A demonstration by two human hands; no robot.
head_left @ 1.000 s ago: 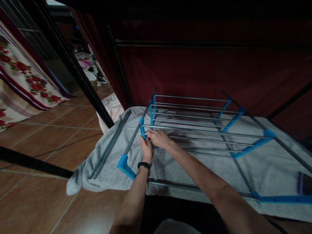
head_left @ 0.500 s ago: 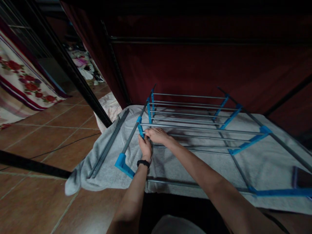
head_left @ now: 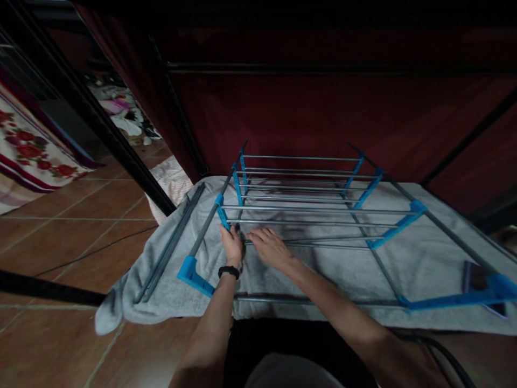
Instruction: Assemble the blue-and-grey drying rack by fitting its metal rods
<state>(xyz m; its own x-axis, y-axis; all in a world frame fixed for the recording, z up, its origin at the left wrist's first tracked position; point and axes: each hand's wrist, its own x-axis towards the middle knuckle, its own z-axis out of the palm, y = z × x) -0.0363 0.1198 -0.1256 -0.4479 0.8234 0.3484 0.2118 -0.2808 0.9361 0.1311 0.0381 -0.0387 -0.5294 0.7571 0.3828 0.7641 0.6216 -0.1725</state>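
Note:
A drying rack of grey metal rods (head_left: pixel 315 209) joined by blue plastic brackets lies across a grey blanket (head_left: pixel 291 272). My left hand (head_left: pixel 232 247), with a black band on the wrist, is closed around the lower end of a blue bracket (head_left: pixel 222 213) on the rack's left side. Just to its right, my right hand (head_left: pixel 269 248) has its fingers curled over the left end of a low rod (head_left: pixel 323 243). The palm hides part of that rod, and its contact with the bracket cannot be made out. A blue corner piece (head_left: pixel 189 270) sits nearer me on the left.
Loose grey tubes (head_left: pixel 172 245) lie together on the blanket's left side. A phone-like dark object (head_left: pixel 480 277) rests at the right, partly behind a blue bar (head_left: pixel 456 302). Black frame posts (head_left: pixel 121 134) and a dark red curtain (head_left: pixel 302 113) surround the bed; tiled floor shows left.
My right hand has moved off the middle rod, down to the lower rod. My left hand stays at the bracket. The whole view has shifted, with the scene sliding left.

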